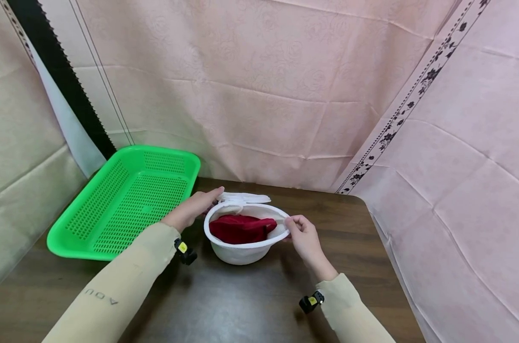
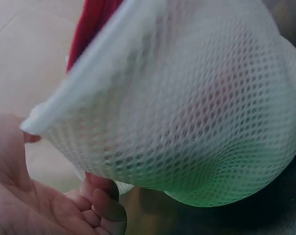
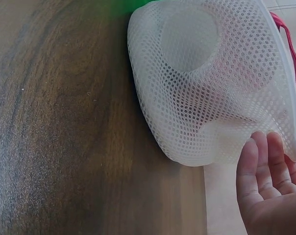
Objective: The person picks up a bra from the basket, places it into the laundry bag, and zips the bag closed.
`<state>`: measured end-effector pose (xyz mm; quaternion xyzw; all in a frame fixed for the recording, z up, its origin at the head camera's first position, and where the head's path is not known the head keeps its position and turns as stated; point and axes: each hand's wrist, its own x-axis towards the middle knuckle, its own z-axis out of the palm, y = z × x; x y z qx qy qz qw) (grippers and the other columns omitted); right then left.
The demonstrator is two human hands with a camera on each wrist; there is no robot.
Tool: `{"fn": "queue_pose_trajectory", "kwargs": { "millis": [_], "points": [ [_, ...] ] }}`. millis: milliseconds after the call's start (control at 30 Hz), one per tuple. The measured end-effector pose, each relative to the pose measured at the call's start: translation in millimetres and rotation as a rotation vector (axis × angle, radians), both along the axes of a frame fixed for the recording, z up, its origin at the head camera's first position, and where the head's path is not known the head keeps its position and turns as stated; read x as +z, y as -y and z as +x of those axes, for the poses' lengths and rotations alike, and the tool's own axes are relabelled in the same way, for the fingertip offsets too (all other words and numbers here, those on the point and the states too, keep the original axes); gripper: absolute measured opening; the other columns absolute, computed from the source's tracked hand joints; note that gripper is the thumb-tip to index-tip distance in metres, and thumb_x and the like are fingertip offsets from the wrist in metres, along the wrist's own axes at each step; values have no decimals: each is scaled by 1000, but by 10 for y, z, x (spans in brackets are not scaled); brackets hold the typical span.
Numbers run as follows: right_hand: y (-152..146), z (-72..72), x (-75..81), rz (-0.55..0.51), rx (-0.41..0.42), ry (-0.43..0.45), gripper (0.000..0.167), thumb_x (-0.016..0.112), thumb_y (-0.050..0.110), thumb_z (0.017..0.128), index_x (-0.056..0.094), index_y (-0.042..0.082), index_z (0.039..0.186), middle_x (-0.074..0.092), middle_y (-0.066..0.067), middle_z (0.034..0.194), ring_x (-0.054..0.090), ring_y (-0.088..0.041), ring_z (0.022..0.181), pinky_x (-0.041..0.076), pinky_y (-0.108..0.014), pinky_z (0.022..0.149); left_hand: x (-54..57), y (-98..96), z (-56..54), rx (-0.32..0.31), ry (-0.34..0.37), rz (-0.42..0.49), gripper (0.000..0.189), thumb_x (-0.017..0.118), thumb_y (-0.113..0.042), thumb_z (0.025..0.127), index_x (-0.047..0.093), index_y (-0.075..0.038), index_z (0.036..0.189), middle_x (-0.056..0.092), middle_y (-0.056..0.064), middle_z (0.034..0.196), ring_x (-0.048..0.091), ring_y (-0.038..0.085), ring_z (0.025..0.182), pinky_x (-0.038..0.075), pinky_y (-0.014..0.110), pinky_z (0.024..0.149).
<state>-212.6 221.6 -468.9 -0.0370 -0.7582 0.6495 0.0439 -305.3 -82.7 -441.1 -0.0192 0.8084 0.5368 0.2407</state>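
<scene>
A white mesh laundry bag (image 1: 239, 255) stands on the table, its stiff-rimmed mouth held wide. Red cloth (image 1: 242, 229) lies inside and shows through the mesh in both wrist views. At the far left of the mouth, my left hand (image 1: 196, 205) pinches the rim near a white flap (image 1: 247, 197) at the back. My right hand (image 1: 304, 240) pinches the opposite edge between thumb and index finger. In the right wrist view, the other right fingers (image 3: 253, 169) lie beside the mesh. The right thumb is mostly out of that view.
A green perforated plastic basket (image 1: 148, 190) sits at the left of the brown wooden table (image 1: 225, 305). Pink cloth (image 1: 276, 95) hangs behind the table, and more hangs at its sides. The table's right edge lies beyond my right hand.
</scene>
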Motion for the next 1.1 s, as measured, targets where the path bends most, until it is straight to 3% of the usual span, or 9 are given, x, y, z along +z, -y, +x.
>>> {"fn": "queue_pose_trajectory", "kwargs": {
  "millis": [200, 300, 633, 1100],
  "points": [
    [8, 8, -2, 5, 9, -9, 27, 57, 22, 99, 60, -4, 103, 67, -17, 88, 66, -20, 70, 56, -42, 69, -113, -12, -44, 37, 38, -71, 85, 47, -66, 90, 38, -2, 145, 39, 17, 146, 37, 32, 133, 30, 49, 107],
    [14, 12, 3, 4, 7, -6, 27, 58, 22, 99, 61, -4, 103, 67, -17, 87, 66, -20, 70, 56, -46, 71, -137, -22, -39, 47, 40, -59, 82, 48, -64, 91, 40, -3, 144, 40, 15, 146, 37, 31, 133, 30, 49, 108],
    [12, 20, -3, -2, 8, -9, 27, 58, 22, 99, 60, -5, 104, 67, -18, 88, 66, -21, 69, 53, -53, 74, -103, -85, -21, 87, -32, -13, 61, 53, -50, 94, 51, -3, 133, 51, 12, 133, 47, 26, 120, 38, 43, 101],
    [7, 29, -13, -3, 21, -9, 29, 57, 22, 99, 59, -6, 105, 67, -19, 90, 66, -21, 71, 52, -56, 77, -69, -121, -20, 154, -118, 53, 58, 57, -38, 96, 42, -2, 138, 52, 14, 128, 50, 27, 115, 41, 42, 99]
  ]
}}
